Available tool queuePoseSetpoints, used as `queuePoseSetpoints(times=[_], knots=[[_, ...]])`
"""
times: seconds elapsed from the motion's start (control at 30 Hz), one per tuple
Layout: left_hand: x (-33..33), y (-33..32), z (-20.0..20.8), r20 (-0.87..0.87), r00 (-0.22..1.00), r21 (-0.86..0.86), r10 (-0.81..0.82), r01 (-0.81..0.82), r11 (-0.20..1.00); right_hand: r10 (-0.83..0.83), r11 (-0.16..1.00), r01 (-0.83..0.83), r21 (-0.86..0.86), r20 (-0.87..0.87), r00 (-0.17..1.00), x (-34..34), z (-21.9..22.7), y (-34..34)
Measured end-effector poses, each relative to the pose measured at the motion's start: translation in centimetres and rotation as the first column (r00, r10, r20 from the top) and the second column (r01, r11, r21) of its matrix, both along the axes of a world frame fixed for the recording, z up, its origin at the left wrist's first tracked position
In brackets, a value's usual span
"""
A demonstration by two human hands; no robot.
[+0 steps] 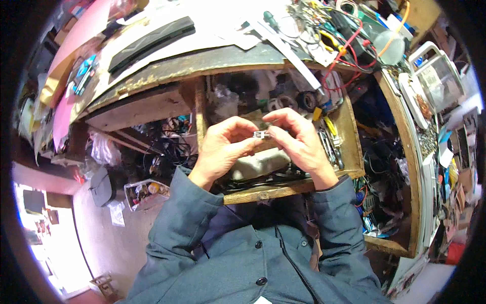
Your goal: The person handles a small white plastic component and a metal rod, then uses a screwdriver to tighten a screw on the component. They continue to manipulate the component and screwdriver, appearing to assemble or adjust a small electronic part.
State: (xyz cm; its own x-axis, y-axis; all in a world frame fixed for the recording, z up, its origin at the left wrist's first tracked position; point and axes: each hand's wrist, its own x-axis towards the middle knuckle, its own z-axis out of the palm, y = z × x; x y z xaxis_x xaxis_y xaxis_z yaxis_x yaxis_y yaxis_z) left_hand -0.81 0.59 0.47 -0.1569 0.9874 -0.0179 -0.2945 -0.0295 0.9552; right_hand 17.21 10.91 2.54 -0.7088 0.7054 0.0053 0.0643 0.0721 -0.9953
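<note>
Above an open wooden drawer, my two hands meet at a small whitish, metal-looking part with slots or openings in it. My left hand pinches its left side between thumb and fingertips. The thumb and fingers of my right hand close on its right end. The part is too small for me to tell its kind. Below my hands in the drawer lies a pale rounded bundle, and behind them are rolls of tape and clear plastic.
A workbench top lies beyond the drawer, bearing a long black casing, a white strip jutting over the edge, and tangled red leads. On the right stands a clear plastic box. A box of odds and ends sits at lower left.
</note>
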Motion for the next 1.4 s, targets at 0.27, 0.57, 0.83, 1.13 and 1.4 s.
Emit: queuePoseSetpoints(times=[0.27,0.57,0.83,1.13,1.4], knots=[[0.1,0.3,0.2,-0.176,0.963,0.021,0.202,-0.201,0.979,-0.036,0.948,0.036,0.316,-0.004,0.999,-0.4,0.5,-0.2],[-0.3,0.5,0.3,-0.093,0.971,0.039,0.220,-0.217,0.975,0.197,0.834,-0.320,0.450,0.299,0.934,0.1,-1.4,0.0],[-0.2,0.2,0.1,-0.117,0.975,0.060,0.188,-0.182,0.982,0.092,0.691,-0.362,0.626,0.420,0.903,-0.1,-2.9,-0.3],[-0.2,0.3,-0.1,-0.139,0.981,0.014,0.132,-0.131,0.991,-0.172,0.677,-0.107,0.728,0.298,0.939,1.0,-2.4,1.7],[-0.4,0.4,-0.6,-0.113,0.988,0.048,0.107,-0.102,0.994,-0.534,0.538,-0.297,0.789,0.592,0.604,9.9,0.0,3.2]])
